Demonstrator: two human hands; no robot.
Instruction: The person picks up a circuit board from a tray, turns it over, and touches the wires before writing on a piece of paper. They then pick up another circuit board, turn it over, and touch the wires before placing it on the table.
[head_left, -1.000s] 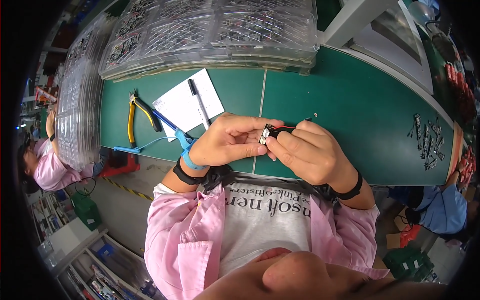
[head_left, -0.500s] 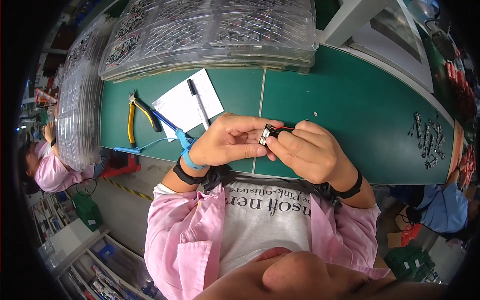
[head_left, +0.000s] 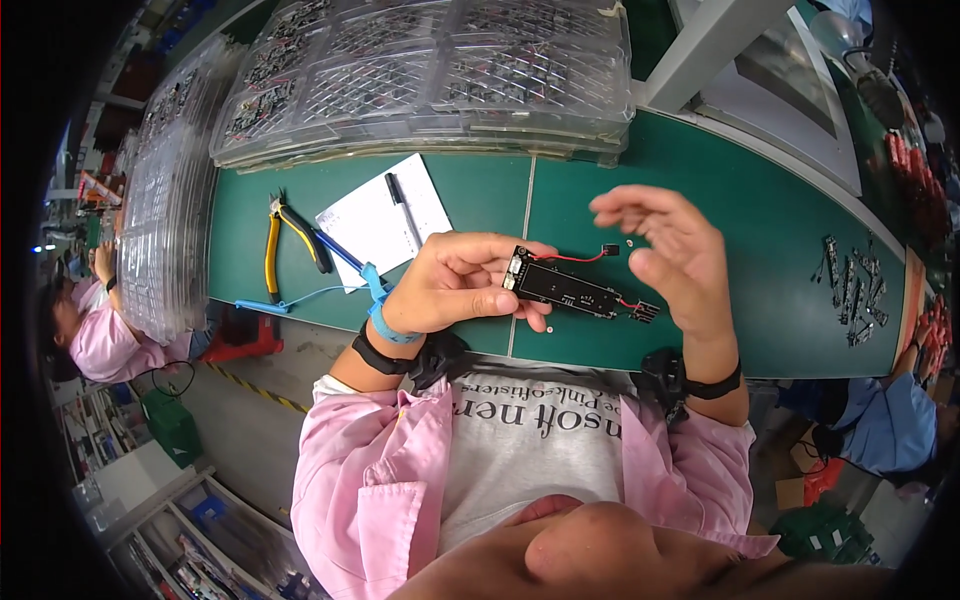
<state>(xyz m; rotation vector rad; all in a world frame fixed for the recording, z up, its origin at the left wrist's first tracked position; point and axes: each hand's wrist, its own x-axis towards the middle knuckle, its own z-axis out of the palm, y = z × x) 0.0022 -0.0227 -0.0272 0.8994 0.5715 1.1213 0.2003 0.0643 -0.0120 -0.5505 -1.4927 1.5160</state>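
The left hand [head_left: 450,285] has its grip on one end of a narrow black circuit board [head_left: 568,289], held over the green bench [head_left: 760,220]; the right hand [head_left: 678,255], grip released, is near the other end. Farther left lie paper [head_left: 358,215], a pen [head_left: 402,208] and yellow-handled cutters [head_left: 271,262].

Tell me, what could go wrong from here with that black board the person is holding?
1. Only the left hand grips the board, at one end, and the right hand is open and off it, so the board might tip or slip.
2. The red wire arcs off the board to a black plug; it could snag on a finger.
3. A tiny round bit lies loose near the plug and might get brushed away.
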